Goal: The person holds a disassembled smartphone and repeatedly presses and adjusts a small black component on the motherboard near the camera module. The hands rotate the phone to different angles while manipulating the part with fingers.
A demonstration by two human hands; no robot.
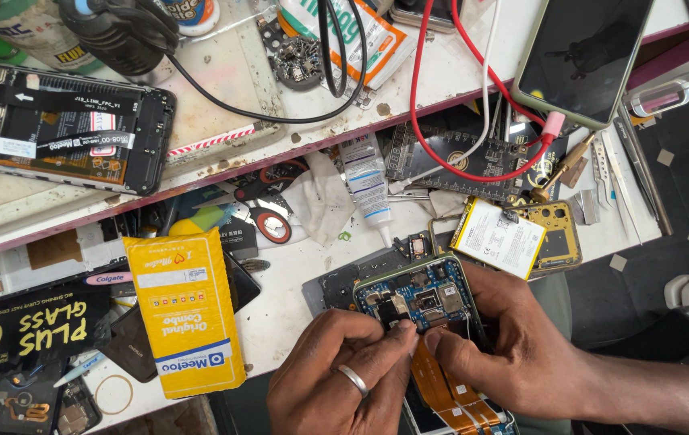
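Observation:
An opened phone (421, 294) with a blue circuit board and orange flex ribbons (441, 395) lies at the bottom centre. My left hand (336, 379), wearing a silver ring, pinches a small dark part on the board with its fingertips. My right hand (505, 346) grips the phone's right side, thumb pressed beside the left fingertips. A white phone battery (499, 238) rests on a yellow phone frame (562, 234) just behind.
A yellow packet (187, 314) lies to the left. A white glue tube (367, 189), tweezers (602, 173) and a dark test board (473, 157) sit behind. On the raised shelf are a second opened phone (62, 129), a face-up phone (582, 56), and red and black cables.

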